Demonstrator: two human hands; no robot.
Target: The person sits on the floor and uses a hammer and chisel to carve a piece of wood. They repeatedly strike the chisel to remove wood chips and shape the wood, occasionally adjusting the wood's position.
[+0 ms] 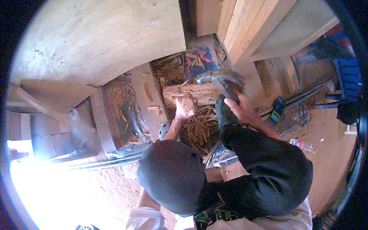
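Note:
My left hand is closed around an upright tool with a round wooden handle, seen end-on; its lower part is hidden beneath the fist. Under it lies a rough, gouged length of wood. My right hand grips a hammer, whose metal head is raised over the wood and smeared by motion. My right foot, in a dark clog, rests against the wood close to the right hand. The other clog shows partly behind my left forearm.
Wood chips are strewn between my feet and beyond the wood. A gouged plank lies to the left. A large pale panel stands at the far left, wooden boards at the far right. A phone-like device lies right.

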